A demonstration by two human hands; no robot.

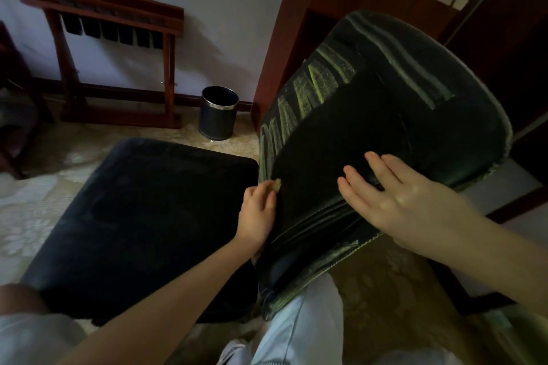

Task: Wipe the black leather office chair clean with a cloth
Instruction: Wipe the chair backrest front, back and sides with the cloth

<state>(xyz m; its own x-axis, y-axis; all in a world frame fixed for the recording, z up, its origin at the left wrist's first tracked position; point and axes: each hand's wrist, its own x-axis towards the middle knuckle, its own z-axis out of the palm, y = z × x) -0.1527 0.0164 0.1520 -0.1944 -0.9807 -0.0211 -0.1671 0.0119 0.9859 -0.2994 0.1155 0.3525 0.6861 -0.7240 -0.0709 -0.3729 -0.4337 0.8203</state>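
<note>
as the head view looks down, left hand (259,207): fingers curled, pinching a small yellowish cloth (277,184) against the left edge of the chair backrest (385,127)
right hand (397,195): flat, fingers straight, resting on the backrest, holding nothing
surface: black leather with pale dusty streaks; seat (142,216) just beside
room: patterned carpet (29,201), black bin (218,115) near a wooden rack (66,62) by the wall
</note>
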